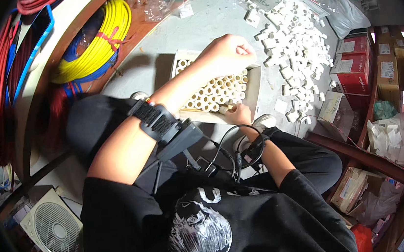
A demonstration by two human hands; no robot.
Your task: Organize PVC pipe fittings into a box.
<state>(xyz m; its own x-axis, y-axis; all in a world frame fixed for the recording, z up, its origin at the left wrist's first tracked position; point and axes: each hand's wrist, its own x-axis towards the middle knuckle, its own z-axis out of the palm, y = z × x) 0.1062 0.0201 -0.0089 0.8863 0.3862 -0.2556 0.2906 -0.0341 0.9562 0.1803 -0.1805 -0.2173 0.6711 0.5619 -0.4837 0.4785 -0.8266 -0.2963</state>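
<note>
A shallow cardboard box [256, 83] holds rows of white plastic pipe fittings [212, 97], most standing on end with their round openings up. My left hand [233, 54] is over the far right part of the box, its fingers curled; whether anything is inside them is hidden. Its forearm crosses above the box and covers part of the rows. At the box's near right corner, my right hand [238, 114] has its fingertips on a white fitting [224, 110] that lies on its side. A large loose pile of similar white fittings [297, 46] spreads over the grey floor, right of the box.
Coils of yellow cable [111, 36] and red cable [0, 103] are at the left. Red cartons [351, 66] and brown cartons [386, 73] line the right side. A box fan [58, 229] is at lower left. Black cables loop near my right wrist. Clear plastic bags lie beyond the pile.
</note>
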